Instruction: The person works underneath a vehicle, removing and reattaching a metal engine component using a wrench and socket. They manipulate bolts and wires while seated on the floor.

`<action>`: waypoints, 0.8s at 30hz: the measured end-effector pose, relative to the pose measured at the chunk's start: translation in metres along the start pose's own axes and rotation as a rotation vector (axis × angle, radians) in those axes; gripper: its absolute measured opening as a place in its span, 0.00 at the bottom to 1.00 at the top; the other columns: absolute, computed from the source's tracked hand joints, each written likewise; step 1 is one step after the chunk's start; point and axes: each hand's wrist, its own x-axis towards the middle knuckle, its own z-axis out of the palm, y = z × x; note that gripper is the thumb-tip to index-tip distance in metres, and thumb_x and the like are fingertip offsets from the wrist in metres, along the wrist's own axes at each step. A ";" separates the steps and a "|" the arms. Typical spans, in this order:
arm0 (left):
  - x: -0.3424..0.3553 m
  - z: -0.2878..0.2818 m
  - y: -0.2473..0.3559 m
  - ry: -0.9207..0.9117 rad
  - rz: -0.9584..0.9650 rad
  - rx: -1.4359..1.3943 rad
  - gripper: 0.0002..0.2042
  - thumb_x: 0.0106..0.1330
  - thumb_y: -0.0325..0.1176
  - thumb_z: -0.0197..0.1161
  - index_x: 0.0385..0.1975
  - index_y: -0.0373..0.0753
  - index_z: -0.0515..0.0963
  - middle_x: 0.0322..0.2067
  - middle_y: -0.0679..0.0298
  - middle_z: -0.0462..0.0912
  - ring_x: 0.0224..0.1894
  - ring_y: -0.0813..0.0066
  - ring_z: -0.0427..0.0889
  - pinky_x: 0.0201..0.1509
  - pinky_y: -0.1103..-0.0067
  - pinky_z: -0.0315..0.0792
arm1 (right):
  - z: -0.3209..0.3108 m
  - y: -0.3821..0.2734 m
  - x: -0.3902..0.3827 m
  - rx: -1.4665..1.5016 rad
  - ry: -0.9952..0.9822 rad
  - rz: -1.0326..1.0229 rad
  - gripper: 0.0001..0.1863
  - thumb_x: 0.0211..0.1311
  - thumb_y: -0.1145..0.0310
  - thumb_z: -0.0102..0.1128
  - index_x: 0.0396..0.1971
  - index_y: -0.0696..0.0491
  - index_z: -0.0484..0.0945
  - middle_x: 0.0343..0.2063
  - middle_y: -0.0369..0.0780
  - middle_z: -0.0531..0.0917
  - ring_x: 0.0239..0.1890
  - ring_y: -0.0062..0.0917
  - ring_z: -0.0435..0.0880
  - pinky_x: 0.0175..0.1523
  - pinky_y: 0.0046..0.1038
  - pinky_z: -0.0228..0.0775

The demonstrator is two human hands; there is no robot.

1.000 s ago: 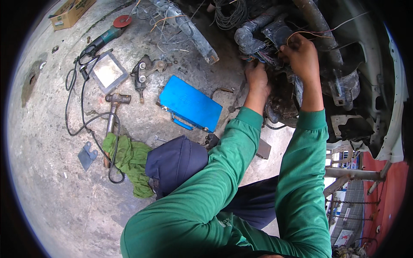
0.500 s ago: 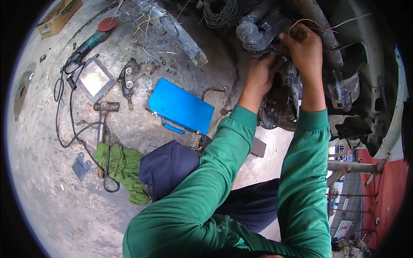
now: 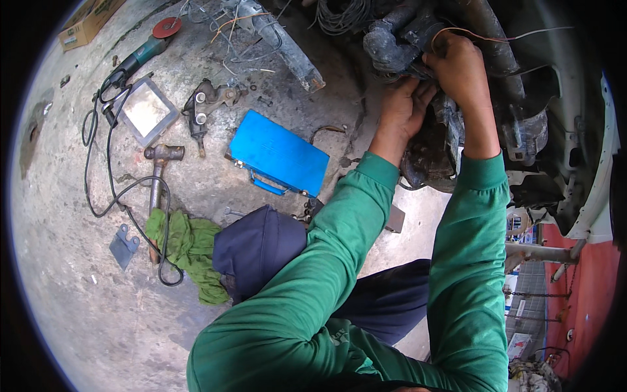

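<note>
Both my hands are up among the greasy parts under a vehicle. My right hand (image 3: 459, 70) is closed, thumb against fingers, on a thin orange wire (image 3: 480, 32) that loops over the fingers and trails off to the right. Just left of it and lower, my left hand (image 3: 400, 112) has its fingers curled at a bundle of dark wires (image 3: 418, 70); whatever they grip is hidden. A grimy bent pipe (image 3: 385, 49) sits directly above the left hand.
On the concrete floor lie a blue metal case (image 3: 277, 153), a hammer (image 3: 157, 176), a green cloth (image 3: 189, 251) and a corded angle grinder (image 3: 140, 57). A metal beam with loose wires (image 3: 287, 49) lies beyond the case. White body panel (image 3: 604, 157) edges the right side.
My right hand has tilted and shifted slightly left at the wires, and the orange wire's loose end has swung straighter. The left hand stays near the same parts. The whole view has shifted slightly.
</note>
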 end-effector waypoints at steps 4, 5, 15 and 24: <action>-0.007 0.013 0.004 0.053 -0.066 0.087 0.15 0.71 0.21 0.51 0.57 0.36 0.72 0.55 0.54 0.77 0.57 0.52 0.79 0.62 0.55 0.77 | 0.001 0.009 -0.001 -0.103 -0.014 -0.036 0.11 0.49 0.71 0.70 0.34 0.58 0.84 0.35 0.50 0.86 0.43 0.48 0.85 0.48 0.44 0.77; -0.008 0.017 0.004 0.069 -0.083 0.107 0.15 0.71 0.20 0.52 0.56 0.36 0.72 0.55 0.55 0.77 0.57 0.52 0.79 0.61 0.55 0.78 | 0.002 0.012 -0.003 -0.128 -0.004 -0.041 0.11 0.48 0.71 0.69 0.34 0.58 0.84 0.35 0.50 0.86 0.43 0.48 0.85 0.48 0.44 0.77; -0.003 0.007 0.006 0.033 -0.039 0.181 0.13 0.71 0.22 0.54 0.53 0.35 0.74 0.50 0.55 0.81 0.49 0.56 0.84 0.56 0.58 0.80 | -0.005 0.015 -0.005 -0.158 -0.056 -0.203 0.09 0.49 0.74 0.66 0.32 0.59 0.83 0.32 0.52 0.85 0.40 0.49 0.85 0.45 0.44 0.77; -0.002 0.012 -0.004 0.030 0.062 0.223 0.12 0.73 0.23 0.52 0.53 0.35 0.75 0.48 0.57 0.82 0.45 0.60 0.85 0.52 0.62 0.81 | -0.010 0.019 0.001 -0.253 -0.125 -0.259 0.07 0.55 0.72 0.64 0.33 0.58 0.82 0.32 0.51 0.85 0.41 0.49 0.84 0.47 0.46 0.76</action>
